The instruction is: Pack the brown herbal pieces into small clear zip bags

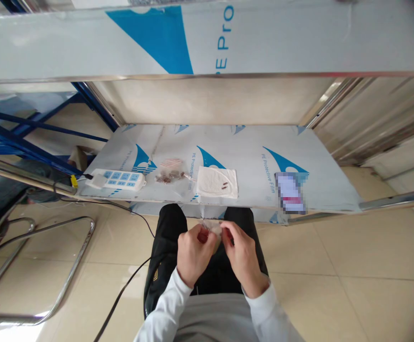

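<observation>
Above my lap, both hands grip a small clear plastic bag. My left hand is closed on its left side, with the fingers curled in. On the bag's right edge, my right hand pinches with thumb and fingers. What lies inside the bag is too hidden to tell. Just beyond, on the low shelf, a folded white cloth carries small dark brown pieces. Left of the cloth lies another clear bag with brown bits in and around it.
A white power strip sits at the shelf's left end, its black cable running past my left leg. A phone lies near the front edge at right. The upper shelf overhangs. A metal-framed chair stands left.
</observation>
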`<state>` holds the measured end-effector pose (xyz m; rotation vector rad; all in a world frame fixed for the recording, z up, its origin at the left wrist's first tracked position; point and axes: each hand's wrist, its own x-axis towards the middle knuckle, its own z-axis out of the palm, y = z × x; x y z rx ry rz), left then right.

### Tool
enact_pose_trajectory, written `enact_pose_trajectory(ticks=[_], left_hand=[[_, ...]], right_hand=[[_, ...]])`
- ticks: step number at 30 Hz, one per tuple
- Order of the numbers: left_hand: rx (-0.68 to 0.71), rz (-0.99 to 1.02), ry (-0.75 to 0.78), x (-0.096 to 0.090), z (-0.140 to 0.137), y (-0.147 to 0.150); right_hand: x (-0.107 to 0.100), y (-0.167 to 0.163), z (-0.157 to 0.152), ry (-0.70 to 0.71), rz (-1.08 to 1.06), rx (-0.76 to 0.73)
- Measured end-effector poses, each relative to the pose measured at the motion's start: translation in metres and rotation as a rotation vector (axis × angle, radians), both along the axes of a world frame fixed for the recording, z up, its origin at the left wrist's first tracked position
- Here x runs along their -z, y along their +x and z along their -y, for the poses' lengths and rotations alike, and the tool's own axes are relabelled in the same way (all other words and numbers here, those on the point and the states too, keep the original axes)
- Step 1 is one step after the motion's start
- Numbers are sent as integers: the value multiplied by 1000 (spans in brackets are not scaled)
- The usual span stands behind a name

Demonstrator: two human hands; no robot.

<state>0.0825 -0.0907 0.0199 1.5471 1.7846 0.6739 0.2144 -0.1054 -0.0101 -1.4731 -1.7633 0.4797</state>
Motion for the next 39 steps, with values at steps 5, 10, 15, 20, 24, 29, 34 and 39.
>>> enact_pose_trajectory(ticks=[5, 10, 15, 20, 24, 29, 34, 39], left_hand=[[238, 13, 159, 0, -4, -7], [414, -155, 453, 10, -24, -15], [651, -156, 536, 24, -68, 1], [639, -288, 439, 33, -113, 16], [547, -607, 369, 34, -151, 26], [537, -752, 318, 38, -186, 46], [569, -847, 268, 44, -199, 67], [585, -872, 238, 44, -203, 82]], right_hand=[[-5, 12, -13, -62, -65, -120], [-8, 30, -33, -135, -120, -125], [-20, 38, -55, -177, -183, -159], [-24, 49, -70, -157, -222, -27], [-13, 63, -59, -141, -237, 137], [12, 70, -26, -225, -248, 157], [23, 68, -5, -266, -262, 173], [22, 65, -1, -273, -274, 175]])
